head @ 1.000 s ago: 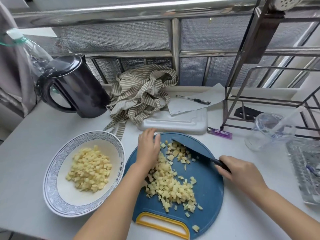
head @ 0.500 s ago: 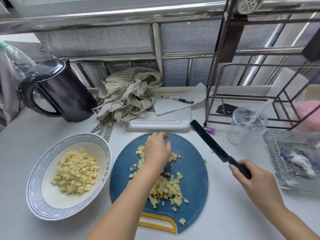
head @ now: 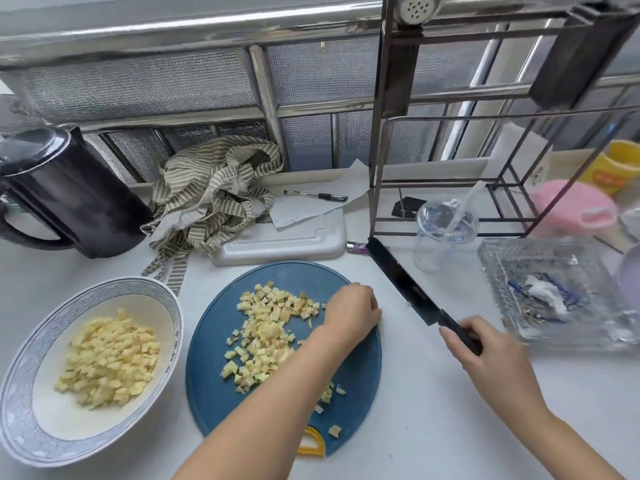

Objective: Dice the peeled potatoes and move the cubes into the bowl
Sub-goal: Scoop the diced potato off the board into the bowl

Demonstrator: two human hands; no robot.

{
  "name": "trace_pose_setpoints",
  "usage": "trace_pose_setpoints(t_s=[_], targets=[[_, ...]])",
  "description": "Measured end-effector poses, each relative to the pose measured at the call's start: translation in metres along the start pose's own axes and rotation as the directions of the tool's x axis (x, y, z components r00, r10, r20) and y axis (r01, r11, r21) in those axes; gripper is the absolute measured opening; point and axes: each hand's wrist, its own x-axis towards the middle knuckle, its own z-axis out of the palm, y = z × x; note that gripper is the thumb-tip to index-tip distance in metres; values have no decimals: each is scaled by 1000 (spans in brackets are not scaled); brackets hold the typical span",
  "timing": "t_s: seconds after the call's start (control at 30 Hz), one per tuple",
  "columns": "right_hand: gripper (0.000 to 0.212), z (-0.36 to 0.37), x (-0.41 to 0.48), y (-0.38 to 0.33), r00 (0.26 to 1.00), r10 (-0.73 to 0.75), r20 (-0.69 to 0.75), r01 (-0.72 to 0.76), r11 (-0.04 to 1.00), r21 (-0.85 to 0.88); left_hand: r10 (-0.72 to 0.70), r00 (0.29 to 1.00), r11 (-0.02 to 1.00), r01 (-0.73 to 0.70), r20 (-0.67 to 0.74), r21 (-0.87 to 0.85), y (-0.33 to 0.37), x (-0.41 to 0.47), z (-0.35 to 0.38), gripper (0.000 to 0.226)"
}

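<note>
A round blue cutting board with a yellow handle lies in the middle of the white counter. Diced potato cubes are heaped on it. To its left stands a white bowl with a blue patterned rim, holding more potato cubes. My left hand rests at the board's right edge with its fingers curled down; what is under them is hidden. My right hand grips the handle of a black knife, held off the board to the right, blade pointing away.
A black kettle stands back left, a striped cloth and a white tray behind the board. A metal rack, a clear cup, a purple lighter and a glass dish crowd the right.
My right hand lifted the knife off the board and carried it out to the right. My left hand slid from the board's upper middle to its right edge. The view shifted right.
</note>
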Motion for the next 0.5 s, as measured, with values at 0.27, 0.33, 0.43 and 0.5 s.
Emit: trace_pose_setpoints(t_s=[0.27, 0.33, 0.43, 0.5], targets=[[24, 3, -20, -2, 997, 7, 77, -7, 1000, 1, 71, 947, 997, -54, -312, 63, -60, -53, -11, 34], [23, 8, -25, -5, 994, 6, 106, -7, 1000, 4, 180, 919, 983, -184, -350, 21, -74, -79, -4, 50], [22, 14, -32, -10, 990, 10, 138, -11, 1000, 2, 362, 884, 932, -347, -296, 104, -87, -116, 19, 65], [21, 18, -37, -13, 989, 7, 145, -6, 1000, -3, 431, 871, 901, -400, -236, 168, -94, -131, 36, 73]])
